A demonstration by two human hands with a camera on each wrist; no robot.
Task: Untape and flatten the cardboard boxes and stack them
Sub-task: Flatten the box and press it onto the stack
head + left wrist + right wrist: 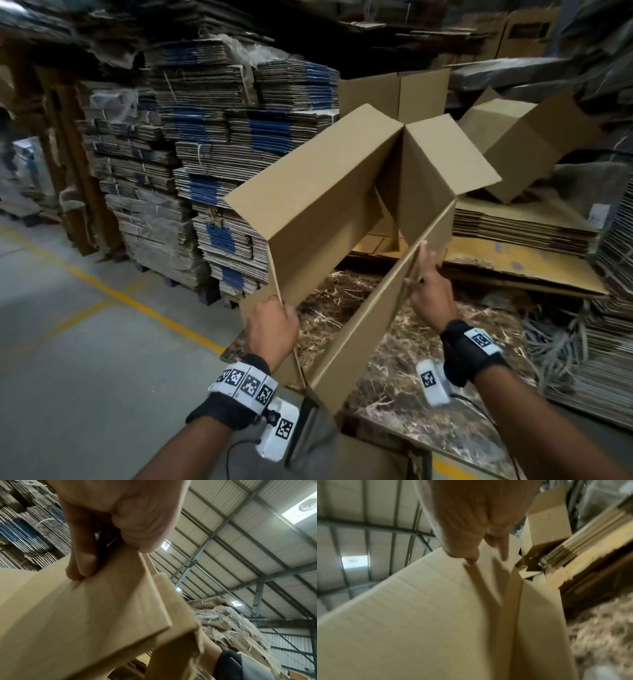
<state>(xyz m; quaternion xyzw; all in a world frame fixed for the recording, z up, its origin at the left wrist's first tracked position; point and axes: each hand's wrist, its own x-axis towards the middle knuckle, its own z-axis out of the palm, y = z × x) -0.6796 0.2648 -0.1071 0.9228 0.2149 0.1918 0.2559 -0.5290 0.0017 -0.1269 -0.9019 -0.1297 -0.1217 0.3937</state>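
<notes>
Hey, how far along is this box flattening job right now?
Done: a low stack of flattened brown cardboard sheets lies ahead on the right. In hand: the left hand and right hand each grip a wall of the open brown cardboard box, not yet collapsed. Left: two more open brown boxes behind still stand unflattened.

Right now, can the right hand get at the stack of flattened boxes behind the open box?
Probably not yet. The right hand grips the open box, which the left hand also holds; the stack lies beyond it, otherwise unobstructed.
</notes>
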